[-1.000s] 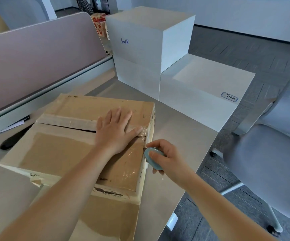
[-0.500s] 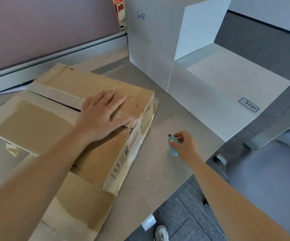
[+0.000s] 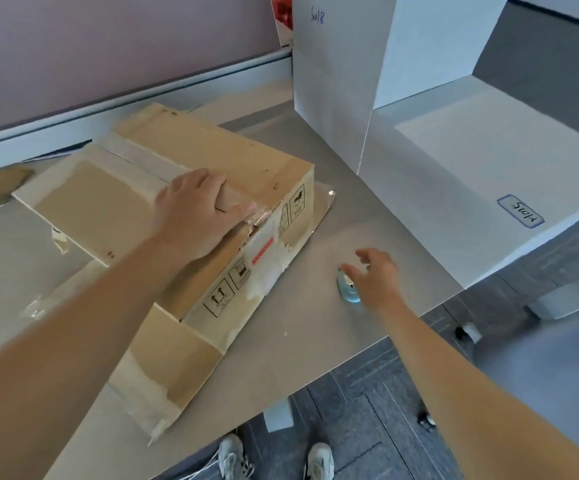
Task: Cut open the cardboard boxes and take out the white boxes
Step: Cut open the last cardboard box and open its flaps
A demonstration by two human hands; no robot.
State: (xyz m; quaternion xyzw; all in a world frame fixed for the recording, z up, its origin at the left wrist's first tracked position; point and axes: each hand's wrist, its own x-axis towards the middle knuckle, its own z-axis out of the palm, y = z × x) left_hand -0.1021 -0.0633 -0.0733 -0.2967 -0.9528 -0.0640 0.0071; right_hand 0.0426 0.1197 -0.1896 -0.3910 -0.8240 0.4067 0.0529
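The flat, tape-worn brown cardboard box (image 3: 191, 216) lies at an angle on the grey table (image 3: 316, 323), its printed side with arrow symbols and a red label facing the table's near edge. The left hand (image 3: 194, 211) lies on top of it, fingers curled down into the seam between the two top flaps, grip hooked on the flap edge. Over to the right, the right hand (image 3: 374, 278) hovers low over the table, grip apart, fingers spread and relaxed, holding nothing. Just beneath its fingertips sits the small round light-blue cutter (image 3: 348, 289) on the table top; whether a finger actually touches it is hard to tell from this angle. Behind, a tall white box with "S018" in blue pen (image 3: 333, 81) stands on the table, and right beside it a lower white box with a blue-bordered handwritten label (image 3: 471, 174) sits at the table's far right corner. Below the table edge, two white sneakers (image 3: 236, 459) show on the dark carpet.
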